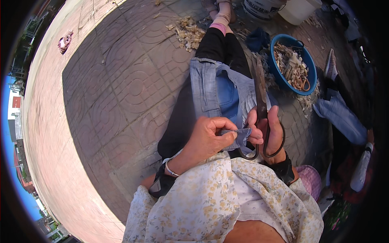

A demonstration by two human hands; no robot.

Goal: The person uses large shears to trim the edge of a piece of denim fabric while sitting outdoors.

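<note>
Between thumb and fingers, my left hand pinches a small scrap of dark blue denim. My right hand holds large dark metal scissors, their loop handles around its fingers and the blades pointing away from me. The blades look nearly together. Fingertips of the right hand meet the scrap's right edge. Across my lap lies a faded denim garment with a frayed, torn right side. Part of the scrap is hidden by the left fingers.
Right of my legs stands a blue basin filled with pale, dry scraps. A pile of similar scraps lies on the paving near my feet. White buckets are at the top. Another person's denim-clad leg is at far right.
</note>
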